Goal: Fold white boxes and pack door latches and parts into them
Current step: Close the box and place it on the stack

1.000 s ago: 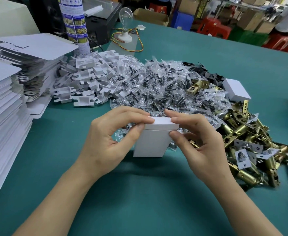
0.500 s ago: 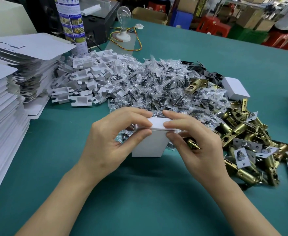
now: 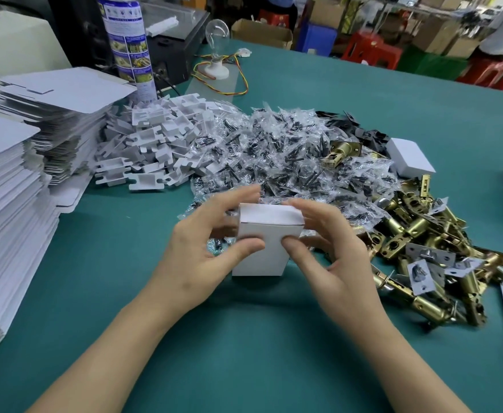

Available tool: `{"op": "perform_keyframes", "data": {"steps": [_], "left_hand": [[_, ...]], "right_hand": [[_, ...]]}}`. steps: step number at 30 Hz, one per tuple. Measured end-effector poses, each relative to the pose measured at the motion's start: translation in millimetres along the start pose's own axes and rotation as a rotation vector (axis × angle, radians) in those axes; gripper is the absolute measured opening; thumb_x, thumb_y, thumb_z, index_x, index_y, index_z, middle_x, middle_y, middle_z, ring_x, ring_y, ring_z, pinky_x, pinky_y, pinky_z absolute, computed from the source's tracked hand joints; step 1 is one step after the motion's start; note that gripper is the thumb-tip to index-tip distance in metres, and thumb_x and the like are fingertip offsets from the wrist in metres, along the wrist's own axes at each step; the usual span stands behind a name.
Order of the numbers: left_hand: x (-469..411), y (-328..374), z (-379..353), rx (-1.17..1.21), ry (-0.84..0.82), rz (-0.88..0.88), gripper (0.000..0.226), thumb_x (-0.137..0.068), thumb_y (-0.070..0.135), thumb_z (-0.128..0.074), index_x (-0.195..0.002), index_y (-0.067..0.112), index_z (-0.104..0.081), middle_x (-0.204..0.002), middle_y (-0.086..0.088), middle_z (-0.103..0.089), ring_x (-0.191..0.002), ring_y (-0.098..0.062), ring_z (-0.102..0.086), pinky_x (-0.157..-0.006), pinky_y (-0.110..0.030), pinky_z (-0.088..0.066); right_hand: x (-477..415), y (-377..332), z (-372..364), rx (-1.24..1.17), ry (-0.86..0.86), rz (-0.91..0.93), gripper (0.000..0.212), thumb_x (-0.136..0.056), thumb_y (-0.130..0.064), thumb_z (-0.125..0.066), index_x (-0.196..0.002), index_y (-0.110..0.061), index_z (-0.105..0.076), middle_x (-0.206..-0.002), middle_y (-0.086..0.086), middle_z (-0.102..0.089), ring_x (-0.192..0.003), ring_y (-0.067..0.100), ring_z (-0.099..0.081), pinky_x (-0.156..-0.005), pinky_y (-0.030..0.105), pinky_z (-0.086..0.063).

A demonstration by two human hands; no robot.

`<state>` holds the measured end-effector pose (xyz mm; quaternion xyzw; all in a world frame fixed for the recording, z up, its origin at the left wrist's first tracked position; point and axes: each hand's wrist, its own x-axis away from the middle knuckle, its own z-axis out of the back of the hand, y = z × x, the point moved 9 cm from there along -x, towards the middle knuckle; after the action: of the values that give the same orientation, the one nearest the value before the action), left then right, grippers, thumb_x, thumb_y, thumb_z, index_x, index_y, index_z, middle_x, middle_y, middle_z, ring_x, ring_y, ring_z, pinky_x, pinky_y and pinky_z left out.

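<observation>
A small white box (image 3: 266, 234) stands upright on the green table (image 3: 244, 338) with its top flap folded down. My left hand (image 3: 205, 257) holds its left side, thumb on the front face and fingers behind the top. My right hand (image 3: 333, 257) holds the right side, thumb on the front and fingers curled over the top corner. Brass door latches (image 3: 417, 234) lie heaped to the right. Clear bags of dark screws (image 3: 289, 156) are piled behind the box.
Stacks of flat white box blanks (image 3: 12, 204) fill the left edge. White card inserts (image 3: 155, 144) lie heaped beside them. A closed white box (image 3: 411, 158) sits at the right of the pile. A spray can (image 3: 129, 46) and a lamp bulb (image 3: 217, 31) stand at the back.
The top flap has gone from being pressed down by both forefingers to closed. My fingers have lifted off the lid and shifted to the box's sides, thumbs lower on the front.
</observation>
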<state>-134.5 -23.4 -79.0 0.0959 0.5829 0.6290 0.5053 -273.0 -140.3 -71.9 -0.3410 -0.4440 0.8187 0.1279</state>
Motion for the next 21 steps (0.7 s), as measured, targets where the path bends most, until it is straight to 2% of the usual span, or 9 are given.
{"op": "perform_keyframes", "data": {"steps": [1,3,6,8,10,16,17,19,21], "left_hand": [[1.1,-8.7,-4.0,0.028,-0.048,0.08,0.067,-0.085,0.03,-0.082,-0.144,0.043,-0.053,-0.127,0.018,-0.071,-0.111,-0.005,-0.072,-0.096,-0.018,-0.053],[3.5,-19.7,-11.6,-0.042,-0.148,0.146,0.069,-0.08,0.041,-0.084,-0.14,0.049,-0.05,-0.119,0.025,-0.072,-0.105,0.0,-0.072,-0.09,-0.016,-0.053],[5.7,-27.7,-16.3,-0.281,-0.251,0.152,0.063,-0.072,0.068,-0.074,-0.129,0.057,-0.051,-0.116,0.03,-0.071,-0.103,0.0,-0.07,-0.088,-0.033,-0.057],[6.1,-32.0,-16.7,-0.284,-0.27,0.171,0.061,-0.071,0.073,-0.071,-0.127,0.059,-0.052,-0.114,0.028,-0.072,-0.103,-0.003,-0.07,-0.088,-0.04,-0.057],[5.5,-32.7,-16.8,-0.256,-0.271,0.174,0.06,-0.071,0.074,-0.071,-0.126,0.058,-0.055,-0.111,0.027,-0.073,-0.1,-0.003,-0.07,-0.086,-0.041,-0.058],[5.6,-29.5,-16.3,-0.199,-0.269,0.186,0.052,-0.072,0.07,-0.074,-0.122,0.066,-0.058,-0.111,0.03,-0.073,-0.097,-0.004,-0.072,-0.085,-0.039,-0.059],[5.5,-26.2,-16.7,-0.182,-0.263,0.167,0.05,-0.075,0.066,-0.074,-0.122,0.065,-0.058,-0.112,0.031,-0.072,-0.099,-0.003,-0.072,-0.087,-0.035,-0.059],[4.4,-17.6,-14.5,-0.11,-0.21,0.125,0.044,-0.08,0.052,-0.077,-0.121,0.058,-0.062,-0.114,0.031,-0.072,-0.104,0.002,-0.07,-0.087,-0.016,-0.054],[2.5,-15.1,-11.7,-0.062,-0.16,0.127,0.042,-0.084,0.038,-0.081,-0.123,0.046,-0.067,-0.113,0.027,-0.074,-0.104,0.001,-0.071,-0.085,-0.01,-0.05]], "right_hand": [[0.9,5.8,-2.3,-0.04,-0.013,-0.057,0.051,-0.094,-0.014,-0.071,-0.139,-0.029,-0.052,-0.127,-0.013,-0.068,-0.12,0.017,-0.066,-0.091,0.028,-0.056],[3.7,16.9,-10.3,-0.043,-0.085,-0.153,0.06,-0.091,-0.018,-0.076,-0.142,-0.031,-0.046,-0.124,-0.018,-0.069,-0.117,0.01,-0.067,-0.091,0.02,-0.053],[7.8,27.6,-18.3,0.066,-0.185,-0.183,0.056,-0.087,-0.018,-0.082,-0.132,-0.036,-0.056,-0.122,-0.029,-0.067,-0.112,-0.007,-0.063,-0.089,0.008,-0.045],[7.2,28.3,-17.3,0.128,-0.184,-0.167,0.057,-0.084,-0.021,-0.084,-0.128,-0.043,-0.057,-0.12,-0.033,-0.066,-0.108,-0.012,-0.061,-0.087,0.005,-0.042],[5.9,29.2,-15.9,0.162,-0.172,-0.159,0.056,-0.084,-0.024,-0.084,-0.128,-0.044,-0.057,-0.119,-0.034,-0.066,-0.106,-0.013,-0.061,-0.085,0.006,-0.042],[5.3,32.9,-15.2,0.153,-0.171,-0.175,0.052,-0.085,-0.023,-0.084,-0.131,-0.034,-0.062,-0.117,-0.029,-0.069,-0.103,-0.008,-0.063,-0.084,0.008,-0.043],[5.1,33.1,-15.2,0.145,-0.172,-0.178,0.052,-0.085,-0.023,-0.084,-0.131,-0.033,-0.063,-0.117,-0.028,-0.069,-0.103,-0.007,-0.063,-0.084,0.009,-0.044],[4.1,32.7,-14.8,0.137,-0.178,-0.184,0.05,-0.086,-0.023,-0.084,-0.131,-0.032,-0.064,-0.117,-0.026,-0.07,-0.105,-0.004,-0.065,-0.085,0.011,-0.046],[3.0,31.5,-15.2,0.139,-0.182,-0.194,0.051,-0.086,-0.024,-0.084,-0.132,-0.031,-0.064,-0.12,-0.026,-0.07,-0.111,-0.002,-0.064,-0.089,0.013,-0.047]]}}
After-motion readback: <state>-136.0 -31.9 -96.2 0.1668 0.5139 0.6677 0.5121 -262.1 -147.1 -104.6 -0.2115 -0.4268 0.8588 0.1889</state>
